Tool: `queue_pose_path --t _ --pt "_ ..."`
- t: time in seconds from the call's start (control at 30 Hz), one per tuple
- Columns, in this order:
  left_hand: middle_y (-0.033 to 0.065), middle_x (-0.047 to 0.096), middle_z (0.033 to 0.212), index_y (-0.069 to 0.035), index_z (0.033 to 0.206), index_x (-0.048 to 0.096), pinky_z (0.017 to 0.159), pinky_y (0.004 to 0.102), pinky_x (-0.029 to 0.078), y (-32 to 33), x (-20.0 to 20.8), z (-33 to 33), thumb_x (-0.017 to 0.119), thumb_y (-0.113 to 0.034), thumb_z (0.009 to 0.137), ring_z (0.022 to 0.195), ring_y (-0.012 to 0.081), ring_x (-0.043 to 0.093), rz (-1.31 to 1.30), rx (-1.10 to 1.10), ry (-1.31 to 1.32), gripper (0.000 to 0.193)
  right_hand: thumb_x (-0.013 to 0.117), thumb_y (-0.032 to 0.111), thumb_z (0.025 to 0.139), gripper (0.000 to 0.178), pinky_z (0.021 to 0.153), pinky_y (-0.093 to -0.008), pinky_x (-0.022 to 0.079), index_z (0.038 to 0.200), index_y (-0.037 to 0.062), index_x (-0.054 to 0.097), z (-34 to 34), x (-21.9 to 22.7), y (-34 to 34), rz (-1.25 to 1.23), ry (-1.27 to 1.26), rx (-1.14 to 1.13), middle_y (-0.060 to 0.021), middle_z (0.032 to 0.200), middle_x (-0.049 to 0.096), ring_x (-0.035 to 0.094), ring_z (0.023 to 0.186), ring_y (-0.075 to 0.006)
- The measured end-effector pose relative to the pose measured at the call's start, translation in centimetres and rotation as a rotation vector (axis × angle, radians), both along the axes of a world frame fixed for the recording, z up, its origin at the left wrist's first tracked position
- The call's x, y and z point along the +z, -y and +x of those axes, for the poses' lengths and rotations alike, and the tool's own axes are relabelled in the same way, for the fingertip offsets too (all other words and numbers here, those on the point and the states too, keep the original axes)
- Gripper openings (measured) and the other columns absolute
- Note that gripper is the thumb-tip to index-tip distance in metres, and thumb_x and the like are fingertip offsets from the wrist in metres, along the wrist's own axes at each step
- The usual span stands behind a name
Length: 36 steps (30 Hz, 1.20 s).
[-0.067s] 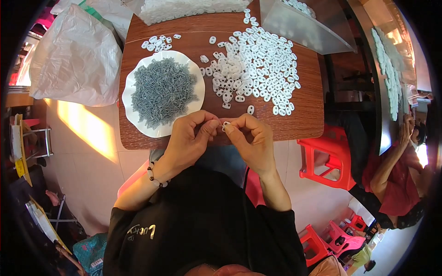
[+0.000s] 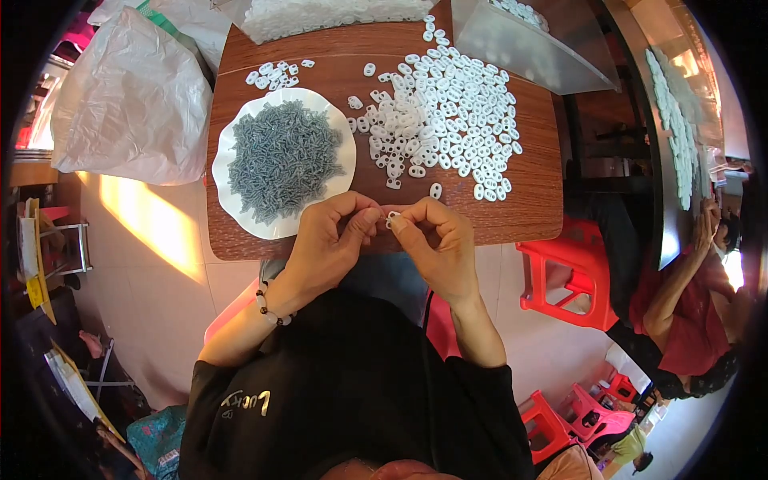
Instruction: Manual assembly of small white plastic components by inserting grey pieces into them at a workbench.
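Note:
Over the table's near edge, my right hand (image 2: 436, 240) pinches a small white two-holed plastic piece (image 2: 392, 217) between thumb and forefinger. Close beside it, my left hand (image 2: 340, 236) is closed in a pinch, its thumb and forefinger tips near that piece; whatever they hold is too small to make out. Just beyond my left hand stands a white scalloped plate (image 2: 226, 196) heaped with small grey-blue plastic pins (image 2: 282, 160). A wide pile of white two-holed pieces (image 2: 464, 104) spreads past my right hand, with one loose white piece (image 2: 435, 190) nearest it.
The brown wooden table (image 2: 528, 216) carries a small group of white pieces (image 2: 274, 76) behind the plate. A translucent bin (image 2: 528, 52) leans at the back right. A white plastic bag (image 2: 136, 104) bulges at the left. A red stool (image 2: 568, 276) stands right, near another person (image 2: 680, 320).

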<state>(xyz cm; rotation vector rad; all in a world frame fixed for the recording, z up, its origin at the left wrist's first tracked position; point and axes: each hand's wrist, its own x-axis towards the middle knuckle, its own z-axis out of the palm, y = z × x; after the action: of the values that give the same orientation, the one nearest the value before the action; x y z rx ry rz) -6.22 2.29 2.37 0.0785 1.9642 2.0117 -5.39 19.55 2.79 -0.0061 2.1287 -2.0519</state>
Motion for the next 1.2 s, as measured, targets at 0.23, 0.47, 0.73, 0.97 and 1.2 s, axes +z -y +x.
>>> queue_pose_path --t 0.23,0.47,0.73,0.97,1.2 --pt "0.0008 0.061 0.078 0.003 0.094 0.062 0.064 0.0197 0.045 0.2 0.1 0.0 0.058 -0.016 0.095 0.070 0.0053 0.053 0.059 0.012 0.061 0.020 0.062 0.007 0.089 0.010 0.059 -0.0185 0.045 0.085 -0.0023 0.061 -0.2 0.4 0.0 0.013 0.036 0.017 -0.0026 0.080 0.067 0.053 0.068 -0.0008" --pt "-0.0006 0.061 0.075 0.003 0.090 0.063 0.061 0.0191 0.044 0.5 -0.2 0.1 0.064 -0.012 0.091 0.067 0.0040 0.053 -0.098 0.025 -0.002 0.015 0.061 0.003 0.088 0.009 0.058 -0.0184 0.045 0.081 -0.0029 0.057 -0.2 0.8 0.2 0.070 -0.020 0.052 -0.0079 0.088 0.070 0.053 0.067 -0.0007" --pt "-0.0012 0.060 0.067 0.002 0.085 0.066 0.053 0.0202 0.039 -0.1 0.5 -0.1 0.066 -0.005 0.085 0.060 0.0028 0.048 -0.113 0.075 -0.047 0.007 0.062 0.002 0.087 0.010 0.055 -0.0178 0.041 0.080 -0.0027 0.057 -0.1 0.5 0.2 0.045 -0.010 0.049 -0.0083 0.090 0.070 0.050 0.065 0.0002" --pt "0.0004 0.062 0.075 0.004 0.092 0.066 0.061 0.0195 0.044 0.2 1.0 -1.5 0.061 -0.012 0.093 0.068 0.0041 0.053 0.099 0.016 0.034 0.017 0.058 0.005 0.092 0.008 0.060 -0.0159 0.039 0.089 0.0001 0.063 -0.3 0.1 0.4 -0.080 0.007 -0.046 0.0021 0.078 0.062 0.050 0.067 -0.0005" --pt "0.0018 0.063 0.078 0.005 0.097 0.067 0.065 0.0189 0.047 0.8 0.5 -2.1 0.055 -0.018 0.097 0.073 0.0053 0.056 0.288 0.006 0.178 0.026 0.057 0.005 0.094 0.009 0.070 -0.0171 0.041 0.091 -0.0011 0.062 -0.4 -0.4 0.6 -0.184 -0.026 -0.072 -0.0022 0.090 0.065 0.053 0.077 -0.0020"
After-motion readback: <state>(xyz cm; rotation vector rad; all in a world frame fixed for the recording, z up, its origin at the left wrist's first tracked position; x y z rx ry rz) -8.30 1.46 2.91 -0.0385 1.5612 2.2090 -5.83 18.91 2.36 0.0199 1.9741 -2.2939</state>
